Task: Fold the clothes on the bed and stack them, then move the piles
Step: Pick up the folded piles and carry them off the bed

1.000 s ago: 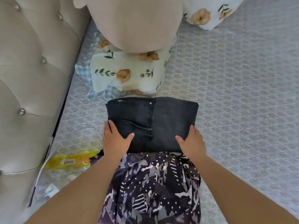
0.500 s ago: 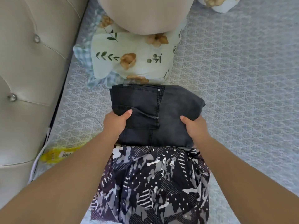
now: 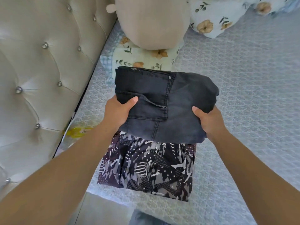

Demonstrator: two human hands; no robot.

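Under the jeans (image 3: 164, 103), fingers of both hands hidden.

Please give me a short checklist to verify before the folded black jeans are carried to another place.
1. Left hand grips the jeans, thumb on top: ok.
2. Right hand grips the other side, thumb on top: ok.
3. Jeans keep their fold: ok, though the far right corner bulges.
4. Jeans lifted clear of the patterned garment: cannot tell; their near edge overlaps it.
5. Patterned garment lies folded on the bed: ok.
6. Place to put the jeans down: cannot tell.
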